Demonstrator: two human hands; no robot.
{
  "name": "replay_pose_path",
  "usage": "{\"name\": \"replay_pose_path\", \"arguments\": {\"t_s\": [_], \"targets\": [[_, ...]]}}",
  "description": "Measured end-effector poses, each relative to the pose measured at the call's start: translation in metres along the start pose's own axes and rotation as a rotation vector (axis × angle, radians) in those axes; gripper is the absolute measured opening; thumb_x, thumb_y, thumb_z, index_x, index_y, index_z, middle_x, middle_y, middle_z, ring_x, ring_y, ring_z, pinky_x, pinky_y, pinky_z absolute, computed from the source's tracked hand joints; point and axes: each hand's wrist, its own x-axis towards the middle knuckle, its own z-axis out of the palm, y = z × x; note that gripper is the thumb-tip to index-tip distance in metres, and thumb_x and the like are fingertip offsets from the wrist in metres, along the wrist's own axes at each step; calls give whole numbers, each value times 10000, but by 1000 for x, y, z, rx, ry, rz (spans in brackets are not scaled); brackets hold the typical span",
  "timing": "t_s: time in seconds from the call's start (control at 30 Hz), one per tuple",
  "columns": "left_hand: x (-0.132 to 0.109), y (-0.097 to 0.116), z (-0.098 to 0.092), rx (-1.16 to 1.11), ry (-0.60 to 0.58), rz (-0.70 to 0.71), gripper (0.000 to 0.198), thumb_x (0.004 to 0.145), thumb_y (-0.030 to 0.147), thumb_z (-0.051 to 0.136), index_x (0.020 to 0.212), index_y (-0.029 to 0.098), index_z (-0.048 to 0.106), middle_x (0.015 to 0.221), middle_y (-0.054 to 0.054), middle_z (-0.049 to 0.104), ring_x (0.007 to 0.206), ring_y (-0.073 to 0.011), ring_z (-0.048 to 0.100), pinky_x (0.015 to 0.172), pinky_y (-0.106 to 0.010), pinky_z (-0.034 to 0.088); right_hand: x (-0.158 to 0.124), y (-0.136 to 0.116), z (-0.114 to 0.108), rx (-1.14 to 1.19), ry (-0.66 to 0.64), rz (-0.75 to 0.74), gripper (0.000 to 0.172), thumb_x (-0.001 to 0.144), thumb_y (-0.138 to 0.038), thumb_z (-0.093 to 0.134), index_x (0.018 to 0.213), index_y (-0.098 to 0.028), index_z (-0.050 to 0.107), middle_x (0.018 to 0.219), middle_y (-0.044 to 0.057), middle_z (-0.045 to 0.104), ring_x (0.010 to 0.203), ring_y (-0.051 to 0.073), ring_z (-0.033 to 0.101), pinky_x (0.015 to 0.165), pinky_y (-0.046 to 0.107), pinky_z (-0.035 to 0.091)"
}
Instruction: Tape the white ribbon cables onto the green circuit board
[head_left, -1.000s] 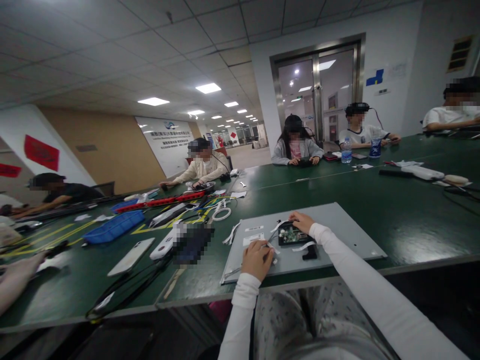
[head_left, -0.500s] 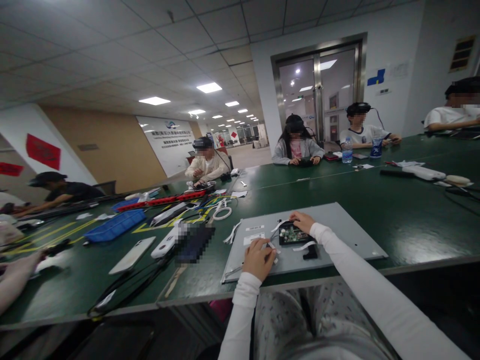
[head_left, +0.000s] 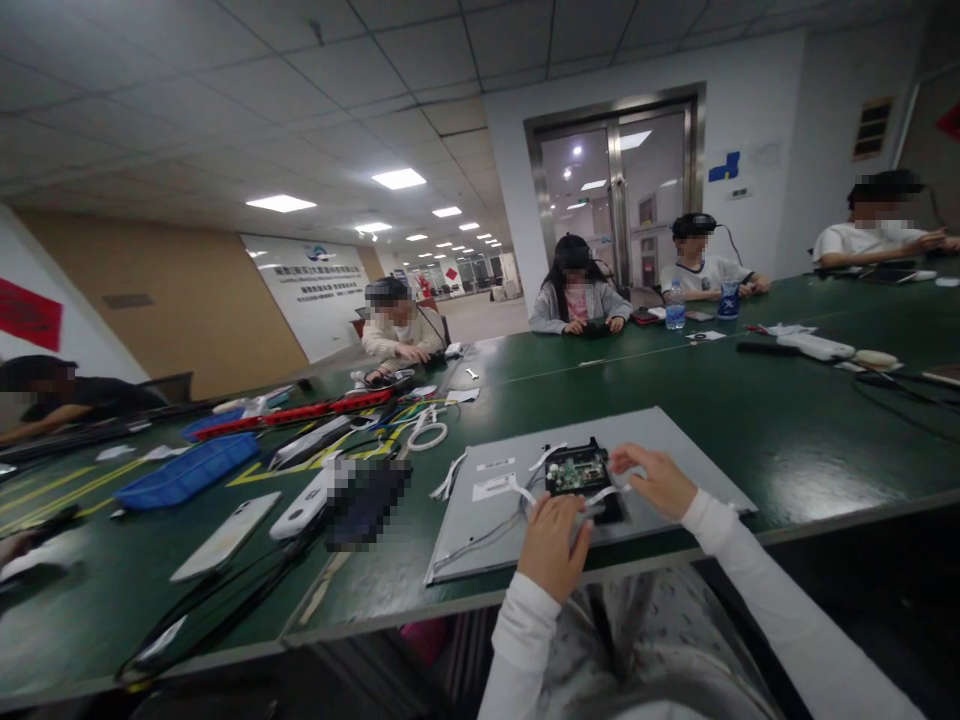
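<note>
A grey flat panel (head_left: 652,430) lies on the green table in front of me. On it sits a black tray with a green circuit board (head_left: 577,472), with white strips around it. My left hand (head_left: 553,545) rests over the panel at the board's near side, fingers stretched and thumb apart. To the right of the board hovers my right hand (head_left: 660,482), its fingers loosely curved and apart from the thumb. Close to its fingertips is a white strip (head_left: 606,494). A thin grey cable (head_left: 480,540) runs across the panel's left part.
Left of the panel are a white phone (head_left: 226,535), a white handheld device (head_left: 306,505), a blue tray (head_left: 187,470) and a ring of white cable (head_left: 427,435). Water bottles (head_left: 675,306) stand farther back. Several people in head-worn gear sit around the table.
My left hand has shifted right to the board's near edge. The right hand has drawn back from the board's far edge to its right side. The view has turned slightly right.
</note>
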Motion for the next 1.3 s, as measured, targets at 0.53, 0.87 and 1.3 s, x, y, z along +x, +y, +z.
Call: {"name": "replay_pose_path", "arguments": {"t_s": [0.53,0.87,1.3], "targets": [[-3,-1,21,8,20,-89,167,813,192,351,919,191,480,910,-46,551,923,-171,476,879,-384,363,-39,10,3,-103,-39,-32,404,612,-39,368,961,-201,490,932,25,591,914,151,523,843,320,375],[-7,0,24,67,116,-136,164,795,167,366,882,182,503,853,-63,545,890,-192,481,794,-373,407,-42,11,4,-168,-23,-41,320,692,-120,397,986,-205,490,960,33,575,935,158,510,845,328,383],[-39,-53,-24,184,360,-254,236,784,204,379,983,183,504,979,-74,562,966,-207,481,849,-383,381,-20,21,-30,-451,-367,-283,805,573,-594,555,1253,-218,345,1273,102,378,1165,260,324,958,422,240]]}}
